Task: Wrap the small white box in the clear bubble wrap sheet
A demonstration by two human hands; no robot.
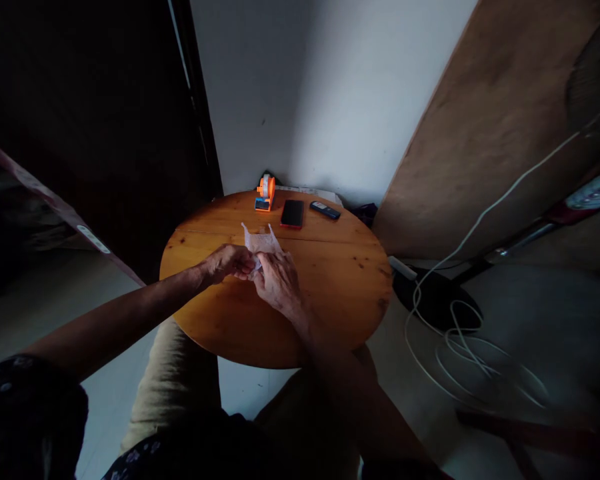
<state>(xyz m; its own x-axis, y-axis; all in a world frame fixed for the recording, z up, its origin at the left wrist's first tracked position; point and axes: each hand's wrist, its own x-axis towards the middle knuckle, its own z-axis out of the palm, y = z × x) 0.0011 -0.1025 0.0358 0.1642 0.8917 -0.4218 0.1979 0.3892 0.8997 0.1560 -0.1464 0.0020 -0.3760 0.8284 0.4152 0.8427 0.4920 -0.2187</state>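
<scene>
Wooden table (330,293): round and honey-coloured, straight before us, with our knees at its near edge.
Left hand (227,261): ours, reaching in from the left over the table top, with the fingertips pinched tight on the lower edge of the thin white sheet (261,241).
Right hand (279,280): ours, with its back turned up to us and the fingers curled onto that same lower edge, closed on it.
Hands together: we hold them side by side, knuckles nearly touching, above the middle of the table.
Where the thin white sheet is: it stands up out of our fingers, crumpled and half see-through, its top corners fanning towards the far side. We cannot tell whether it is paper or plastic.
Tape dispenser (265,192): orange on a blue foot, upright at the far edge of the table.
Phone (293,213): dark with a red rim, lying flat just right of the tape dispenser.
Small handset (325,210): dark, lying at an angle near the phone, on its right.
White cable (460,347): looped on the floor to the right of the table, with one strand running up across the brown board (480,133).
Brown board: leaning at the right, against the pale wall.
</scene>
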